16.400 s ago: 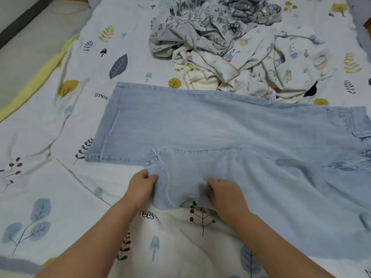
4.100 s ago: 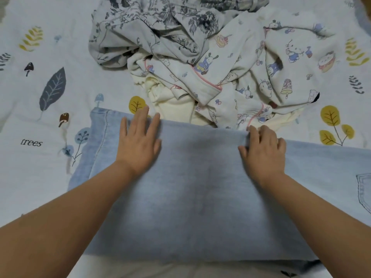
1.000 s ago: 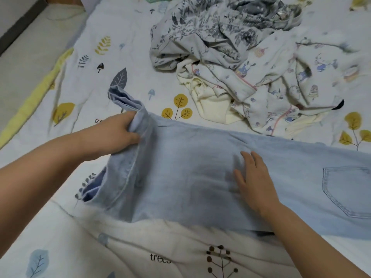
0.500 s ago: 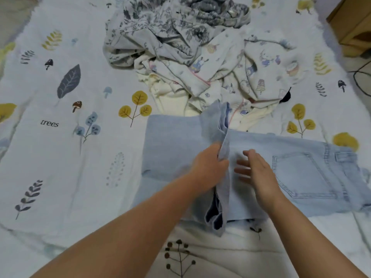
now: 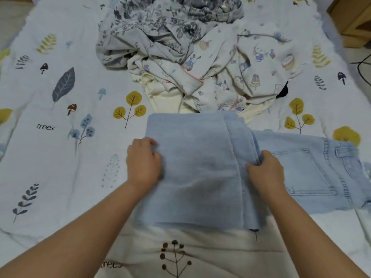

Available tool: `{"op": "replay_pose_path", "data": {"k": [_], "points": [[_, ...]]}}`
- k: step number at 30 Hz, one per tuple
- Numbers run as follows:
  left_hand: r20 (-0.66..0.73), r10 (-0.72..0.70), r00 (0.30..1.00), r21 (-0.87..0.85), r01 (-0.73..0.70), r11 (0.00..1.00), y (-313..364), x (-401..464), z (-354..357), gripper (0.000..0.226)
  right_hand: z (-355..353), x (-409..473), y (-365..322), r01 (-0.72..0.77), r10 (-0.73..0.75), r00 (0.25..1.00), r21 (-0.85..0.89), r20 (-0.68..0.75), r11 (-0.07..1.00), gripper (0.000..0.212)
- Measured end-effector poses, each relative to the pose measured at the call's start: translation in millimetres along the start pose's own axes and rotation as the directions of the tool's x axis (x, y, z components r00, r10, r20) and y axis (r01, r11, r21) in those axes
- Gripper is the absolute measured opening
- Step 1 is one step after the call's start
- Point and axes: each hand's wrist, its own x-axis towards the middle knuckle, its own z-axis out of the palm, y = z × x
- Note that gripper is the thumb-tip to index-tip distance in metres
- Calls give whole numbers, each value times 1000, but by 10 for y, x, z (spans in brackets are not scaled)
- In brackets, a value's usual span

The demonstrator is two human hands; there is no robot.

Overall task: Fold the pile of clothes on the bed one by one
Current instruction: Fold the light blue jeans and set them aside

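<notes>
Nearest to us, the sheet (image 5: pixel 50 157) carries the printed word "trees" twice: once at the bottom edge, partly covered by our left forearm, and once at mid-left, fully legible. No other writing or brand mark is readable.

Our left hand (image 5: pixel 143 162) rests on the left edge of the folded jeans (image 5: pixel 192 167), fingers curled around the fold; the fingertips are tucked into the denim and not visible. Our right hand (image 5: pixel 265 171) grips the stacked hems at the right edge of the folded section, fingers curled over the layered edges, thumb on top.

The jeans lie flat at centre, legs folded over toward the waist. The seat end extends to the right, with a back pocket (image 5: pixel 305 171) and belt loop showing; the waistband runs to the frame edge and is cut off there. A dark strip shows under the fold's lower right corner; it may be the inner side of the denim.

Beyond the jeans sits the pile (image 5: pixel 190 53): a grey floral garment on top, cartoon-print fabric below it, cream fabric underneath. Individual items cannot be separated. A wooden cabinet (image 5: pixel 353 21) is cropped at top right.
</notes>
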Motion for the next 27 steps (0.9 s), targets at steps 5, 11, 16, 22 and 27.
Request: {"op": "replay_pose_path", "data": {"k": [5, 11, 16, 22, 27], "points": [[226, -257, 940, -134, 291, 947, -279, 63, 33, 27, -37, 8, 266, -92, 102, 995, -359, 10, 929, 44], [569, -294, 768, -382, 563, 733, -361, 129, -56, 25, 637, -639, -82, 659, -704, 704, -453, 91, 601, 45], [690, -230, 687, -295, 556, 777, -329, 226, -112, 36, 1201, -1068, -136, 926, -754, 365, -297, 546, 233, 77], [579, -218, 786, -325, 467, 822, -311, 411, -18, 31, 1347, -1052, -225, 914, -658, 381, -372, 649, 163, 53], [385, -235, 893, -436, 400, 806, -316, 551, 44, 34, 1185, -1184, -324, 968, -873, 227, -198, 433, 154, 51]]}}
